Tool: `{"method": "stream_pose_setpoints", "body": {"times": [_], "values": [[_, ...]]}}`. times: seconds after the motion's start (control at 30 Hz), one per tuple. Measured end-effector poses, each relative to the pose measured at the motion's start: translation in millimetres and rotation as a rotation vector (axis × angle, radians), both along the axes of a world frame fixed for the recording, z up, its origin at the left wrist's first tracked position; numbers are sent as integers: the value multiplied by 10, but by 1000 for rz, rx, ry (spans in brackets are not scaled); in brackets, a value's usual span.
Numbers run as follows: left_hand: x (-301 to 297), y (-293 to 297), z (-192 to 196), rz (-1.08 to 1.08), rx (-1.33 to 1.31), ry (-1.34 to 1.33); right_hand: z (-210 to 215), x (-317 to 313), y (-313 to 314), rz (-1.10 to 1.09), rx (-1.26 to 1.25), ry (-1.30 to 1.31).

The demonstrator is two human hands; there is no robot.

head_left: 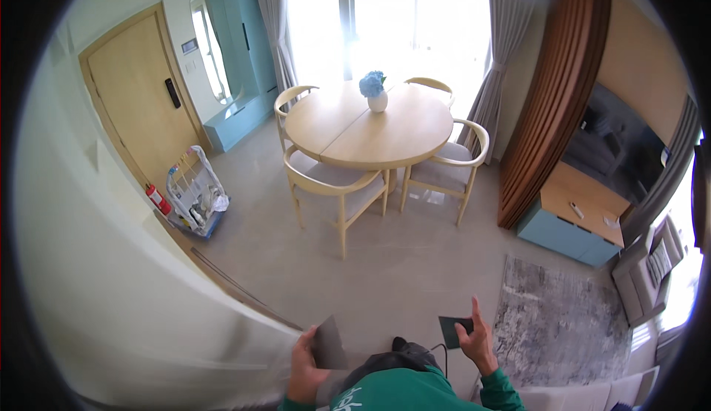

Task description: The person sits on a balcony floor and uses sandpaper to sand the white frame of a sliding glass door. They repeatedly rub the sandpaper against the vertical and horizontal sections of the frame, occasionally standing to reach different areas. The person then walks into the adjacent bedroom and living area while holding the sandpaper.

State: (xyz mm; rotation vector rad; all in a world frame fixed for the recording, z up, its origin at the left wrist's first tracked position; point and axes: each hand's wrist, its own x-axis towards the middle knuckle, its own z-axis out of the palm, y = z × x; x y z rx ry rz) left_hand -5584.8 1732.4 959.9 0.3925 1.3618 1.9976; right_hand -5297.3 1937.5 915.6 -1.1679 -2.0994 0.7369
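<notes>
Low in the view, my left hand [302,370] is closed on the edge of a flat grey rectangular sheet [330,346], which stands tilted beside the white wall. My right hand [481,343] grips a flat dark green rectangular piece [448,332] between thumb and fingers, with the index finger pointing upward. What either flat piece is made of cannot be told. The two hands are well apart, in front of my green shirt.
Ahead stands a round wooden table [311,126] with a flower vase [378,101] and several chairs [342,189] around it. A wheeled cart [194,207] and a fire extinguisher [158,199] are by the left wall. A grey rug [559,322] lies at right, near a low cabinet [566,233].
</notes>
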Motion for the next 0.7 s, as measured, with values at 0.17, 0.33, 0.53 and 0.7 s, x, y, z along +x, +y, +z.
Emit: {"method": "stream_pose_setpoints", "body": {"times": [0.17,0.33,0.53,0.7], "values": [[-153,556,-116,108,104,-853,113,-932,1409,281,19,-1],[-257,852,-127,364,81,-746,310,-2134,1958,612,41,1],[-874,1113,-381,448,179,-859,148,-3309,1958,920,24,52],[-1618,1297,-478,502,265,-868,56,-3951,2141,1027,9,-120]]}}
